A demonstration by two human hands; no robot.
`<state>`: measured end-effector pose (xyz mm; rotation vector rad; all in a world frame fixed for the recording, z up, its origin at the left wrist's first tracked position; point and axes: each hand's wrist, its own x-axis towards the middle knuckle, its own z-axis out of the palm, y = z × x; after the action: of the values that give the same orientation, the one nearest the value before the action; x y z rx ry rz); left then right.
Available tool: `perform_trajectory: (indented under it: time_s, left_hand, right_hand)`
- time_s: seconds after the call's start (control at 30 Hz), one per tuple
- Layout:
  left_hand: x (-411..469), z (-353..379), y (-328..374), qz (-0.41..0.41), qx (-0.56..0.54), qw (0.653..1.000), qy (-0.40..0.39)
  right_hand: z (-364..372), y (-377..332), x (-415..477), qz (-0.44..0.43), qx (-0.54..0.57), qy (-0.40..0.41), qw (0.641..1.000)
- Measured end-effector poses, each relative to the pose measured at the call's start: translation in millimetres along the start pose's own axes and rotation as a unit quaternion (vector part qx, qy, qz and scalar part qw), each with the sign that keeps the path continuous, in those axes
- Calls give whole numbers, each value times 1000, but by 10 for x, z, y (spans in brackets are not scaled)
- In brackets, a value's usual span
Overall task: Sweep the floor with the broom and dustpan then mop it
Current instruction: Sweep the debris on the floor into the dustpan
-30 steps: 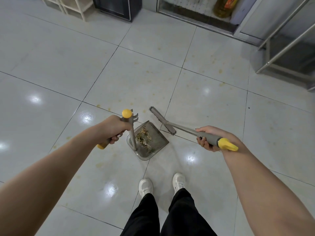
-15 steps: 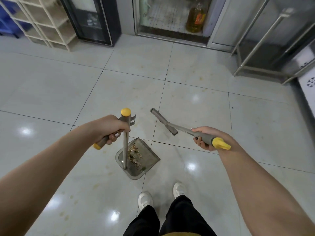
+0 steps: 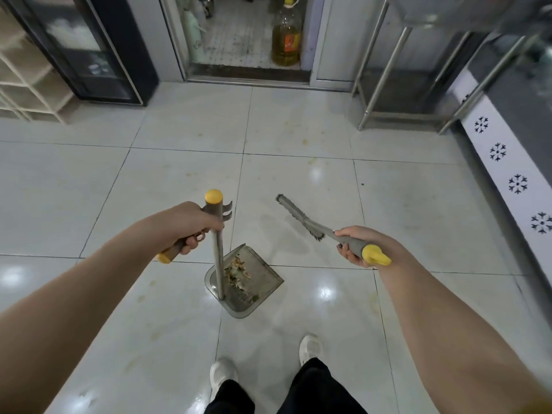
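Observation:
My left hand grips the grey, yellow-capped handle of a long-handled dustpan. The grey pan hangs near the white tiled floor in front of my feet, with brownish scraps lying in it. My right hand is closed around the grey handle of a broom with a yellow end. The broom's bristle head points away to the upper left, to the right of the dustpan and apart from it.
Yellowish stains dot the tiles. A doorway with a large oil bottle lies straight ahead. A black glass-door cabinet and a cream shelf rack stand at the back left, and steel table legs at the back right. My white shoes are below.
The view has tilted up, showing more of the doorway and cabinets. The dustpan and broom now sit lower in view and farther apart; both hands keep their grips.

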<state>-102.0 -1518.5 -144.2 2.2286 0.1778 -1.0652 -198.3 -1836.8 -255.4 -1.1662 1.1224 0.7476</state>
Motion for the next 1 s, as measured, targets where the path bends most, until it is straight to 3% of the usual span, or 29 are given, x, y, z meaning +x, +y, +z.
perform_trajectory:
  time_s: [0.4,0.63,1.0]
  left_hand:
    - [334,869,1148,26,67,997,3]
    - [784,778,1646,39,93,994,-36]
    - [1828,494,2355,11,113,987,-114]
  right_hand:
    - [-1292,-248,249,-16,43,16,999]
    - [-1336,-596,582,-20,156,32,987]
    - [-1359,-1375,1183,-7,213,54,975]
